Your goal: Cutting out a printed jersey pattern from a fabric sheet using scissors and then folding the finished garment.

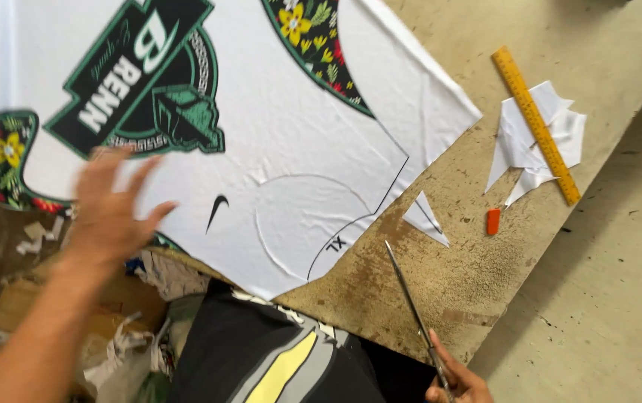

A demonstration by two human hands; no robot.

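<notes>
Take the white printed fabric sheet point(298, 149) as your landmark; it covers most of the brown tabletop point(478, 276) and overhangs its near edge. Your left hand point(112, 209) rests on the sheet's near-left part, fingers spread flat and gripping nothing. If that hand pushes sideways, the loose cloth could wrinkle or slide off the edge, and any cut along the black outline near the sheet's lower corner would then wander.

Right of the sheet, your right hand point(457, 382) has its fingers closed around the handle of the scissors point(410, 298), whose blades point up toward that lower corner. The blades look closed, though I cannot be sure. Swing them carelessly and the tip may snag the cloth or come close to your left hand.

Farther right of the sheet, the yellow ruler point(536, 123) lies across some white offcuts point(537, 142); a small white triangle scrap point(425, 218) and an orange chalk piece point(493, 221) sit between. A nudge could send the chalk off the table.

Your left hand is motion-blurred, your right hand is cut off by the bottom of the view, and the sheet's upper part runs out of the picture.
</notes>
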